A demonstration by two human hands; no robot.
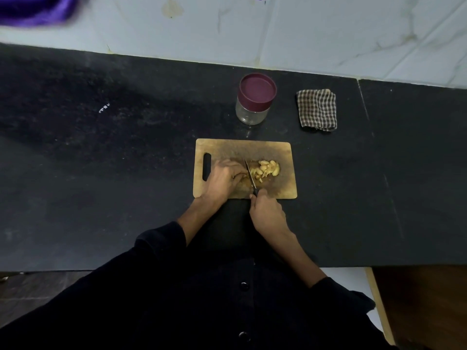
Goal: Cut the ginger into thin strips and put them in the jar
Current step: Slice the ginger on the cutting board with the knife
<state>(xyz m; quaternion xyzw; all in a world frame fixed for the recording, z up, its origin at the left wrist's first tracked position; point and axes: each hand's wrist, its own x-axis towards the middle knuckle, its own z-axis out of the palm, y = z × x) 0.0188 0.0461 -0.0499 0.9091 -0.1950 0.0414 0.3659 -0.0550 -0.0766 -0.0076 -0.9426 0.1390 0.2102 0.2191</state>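
Right hand [265, 210] grips knife [250, 176], blade down w/ cut ginger [266, 169] beside it; my left hand [225, 178] curls on the uncut bit, mid chopping board [283, 152]. Lidded jar [255, 98] behind on tabletop [126, 147].

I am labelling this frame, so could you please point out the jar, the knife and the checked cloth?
jar [252, 111]: head view, on its clear glass wall below the maroon lid.
knife [250, 176]: head view, on the middle of the blade.
checked cloth [317, 109]: head view, on the centre of the folded fabric.
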